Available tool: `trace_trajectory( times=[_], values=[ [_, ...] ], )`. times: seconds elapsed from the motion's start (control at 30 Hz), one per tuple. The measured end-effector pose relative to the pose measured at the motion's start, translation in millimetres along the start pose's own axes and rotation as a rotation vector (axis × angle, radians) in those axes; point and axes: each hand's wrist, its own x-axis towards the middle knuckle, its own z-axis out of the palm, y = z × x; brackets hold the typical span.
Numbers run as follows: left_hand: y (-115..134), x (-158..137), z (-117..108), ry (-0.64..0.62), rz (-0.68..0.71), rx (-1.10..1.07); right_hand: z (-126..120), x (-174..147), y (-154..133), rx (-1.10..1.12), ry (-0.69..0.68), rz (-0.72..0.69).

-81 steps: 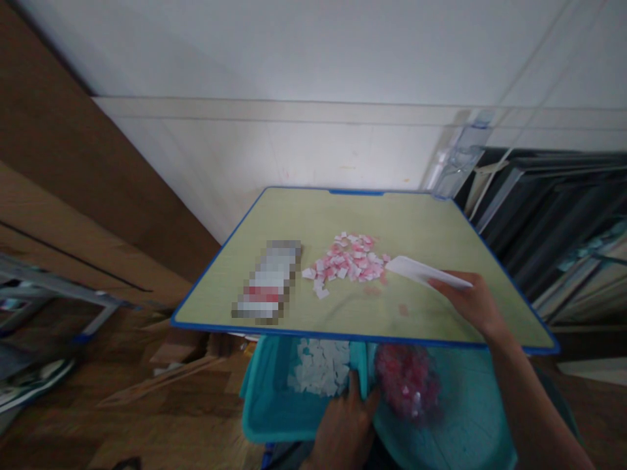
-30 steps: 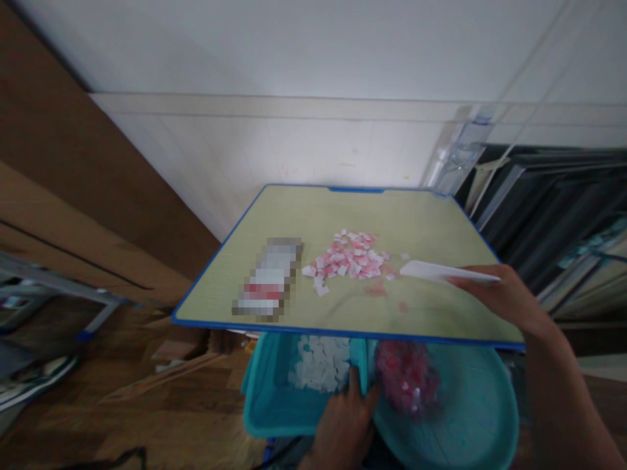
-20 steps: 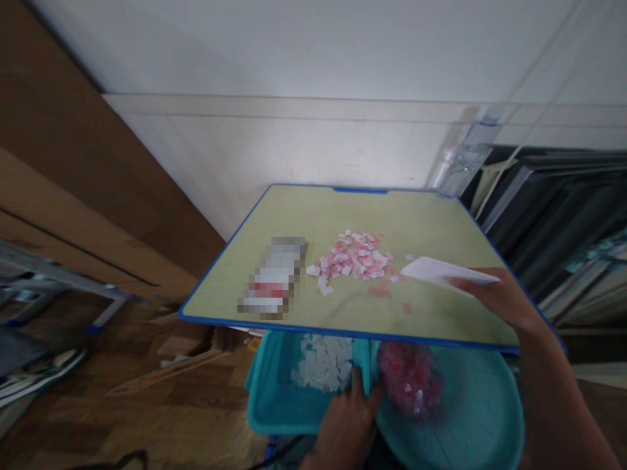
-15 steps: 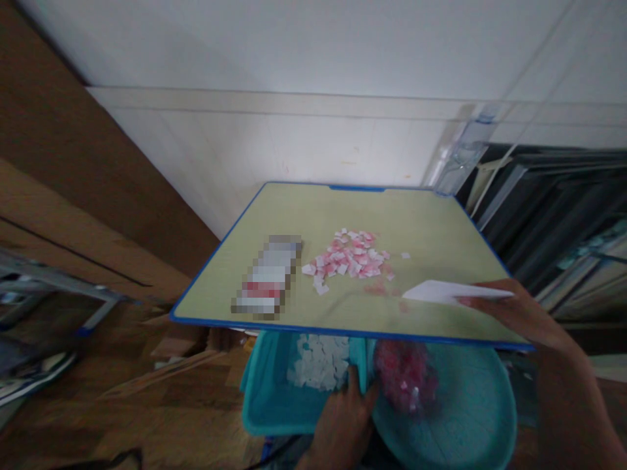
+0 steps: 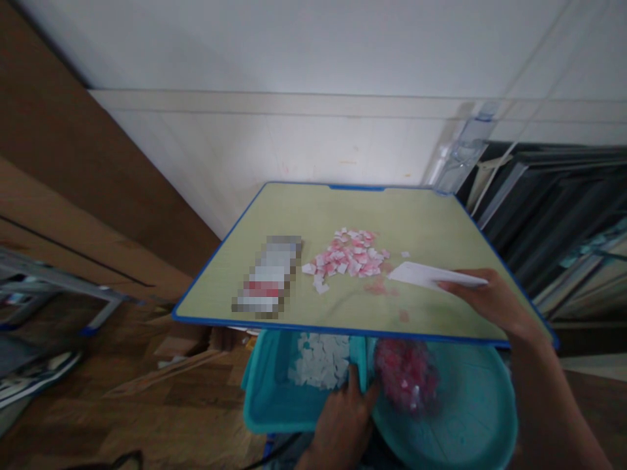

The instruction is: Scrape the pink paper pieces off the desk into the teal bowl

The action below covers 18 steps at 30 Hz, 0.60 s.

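My right hand point(image 5: 482, 297) pinches a thin white card point(image 5: 435, 275) just above the tabletop. The card's left end is close to a loose pile of small pink and white paper squares point(image 5: 350, 254). Below the table's front edge, my left hand point(image 5: 345, 418) grips the rim of the rectangular teal basin point(image 5: 279, 418), where it meets a round teal tub point(image 5: 470, 418). White paper pieces point(image 5: 321, 362) lie in the basin. A clear bag of pink-red pieces point(image 5: 406, 375) rests in the tub.
The pale green table point(image 5: 304, 202) has a blue edge. A blurred-out flat object point(image 5: 269, 274) lies at its left, and a clear bottle point(image 5: 463, 156) stands at its back right corner. Dark panels point(image 5: 563, 196) lean at right. A shoe point(image 5: 39, 378) shows at far left.
My right hand has moved left and slightly away from me with the white card, bringing its end nearer the paper pile. My left hand has stayed at the basin rim.
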Motion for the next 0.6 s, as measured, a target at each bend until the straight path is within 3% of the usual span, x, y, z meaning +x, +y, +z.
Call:
trace_trajectory(
  times=[0.13,0.37,0.6],
  values=[
    [0,0,1,0.002,0.002,0.011,-7,-5,4,0.002,-0.055,0.031],
    [1,-1,-4,-0.016,0.000,0.018,-26,-31,22,0.068,0.008,0.170],
    [2,-1,-11,-0.065,-0.009,0.007,-37,-50,29,0.046,0.042,0.185]
  ],
)
